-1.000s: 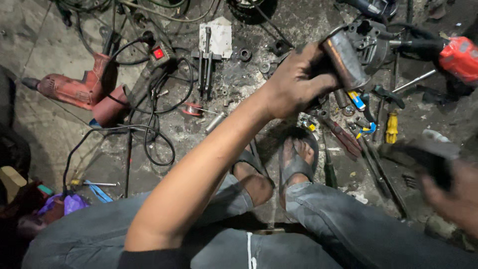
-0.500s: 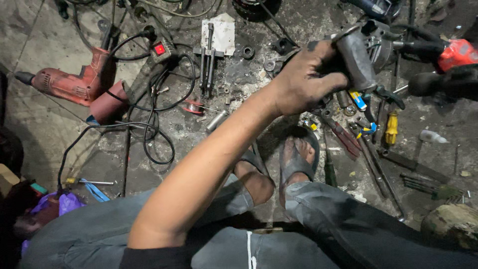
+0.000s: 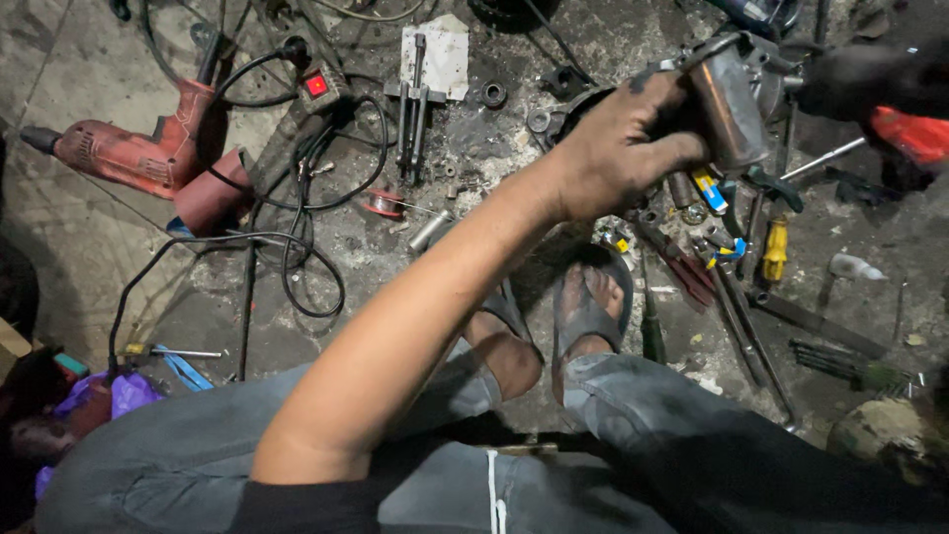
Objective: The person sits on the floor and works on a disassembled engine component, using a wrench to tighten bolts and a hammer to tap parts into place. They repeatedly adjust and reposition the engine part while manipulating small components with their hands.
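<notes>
My left hand (image 3: 623, 148) grips the metal motor part (image 3: 730, 99) up off the floor so its end faces my right hand (image 3: 870, 79), blurred, grip unclear, above the scattered tools (image 3: 732, 267).

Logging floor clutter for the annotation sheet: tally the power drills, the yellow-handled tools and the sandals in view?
Red power drills: 2, one at left, one partly hidden at the right edge
Yellow-handled tools: 1
Sandals: 2
Total: 5
</notes>
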